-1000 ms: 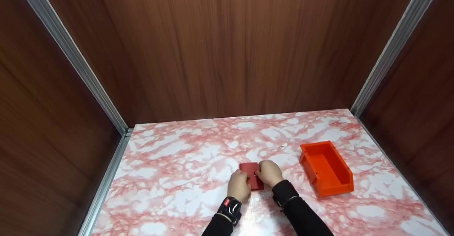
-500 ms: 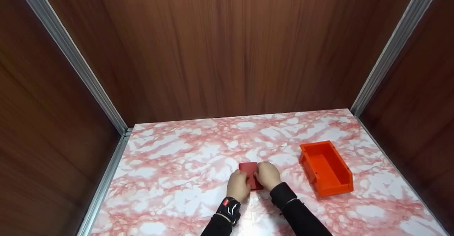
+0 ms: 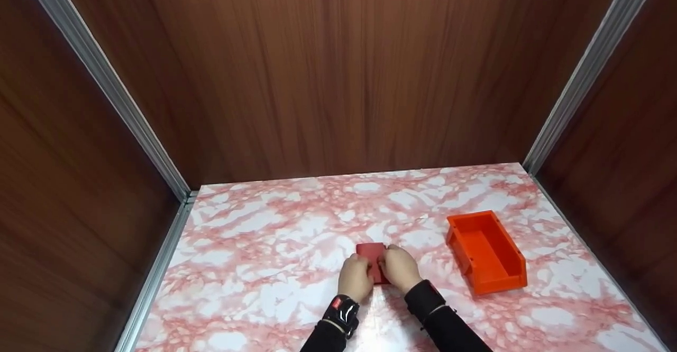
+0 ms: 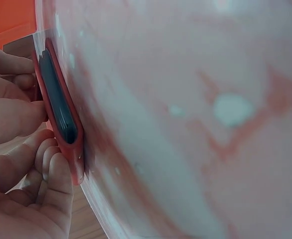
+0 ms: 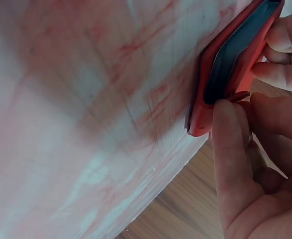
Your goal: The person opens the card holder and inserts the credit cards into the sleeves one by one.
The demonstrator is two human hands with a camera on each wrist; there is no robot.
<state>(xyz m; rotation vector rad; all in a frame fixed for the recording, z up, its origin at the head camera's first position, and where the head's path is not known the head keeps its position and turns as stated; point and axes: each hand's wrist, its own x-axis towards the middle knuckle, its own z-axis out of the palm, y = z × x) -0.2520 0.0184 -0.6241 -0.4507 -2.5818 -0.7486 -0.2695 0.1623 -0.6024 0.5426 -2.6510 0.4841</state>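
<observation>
In the head view a small red wallet-like case (image 3: pixel 371 250) lies on the pink-and-white marbled table, between both hands. Seen from its end in the left wrist view, the case (image 4: pixel 77 152) has a red outer shell and a dark inside. My left hand (image 3: pixel 355 278) holds its left side, fingers bent over the top face. At the right edge, my right hand (image 3: pixel 400 267) pinches the case; in the right wrist view a short dark-red tab (image 5: pixel 238 96) sticks out beside its fingertips. Fingers cover much of the upper face.
An orange open-topped bin (image 3: pixel 489 254) stands to the right of the hands. Brown wood-grain panels (image 3: pixel 338 77) close off the back and both sides, with grey metal rails (image 3: pixel 106 72) at the corners.
My right hand has shifted slightly toward me along the case's right edge. The left hand, case and bin stay practically where they were.
</observation>
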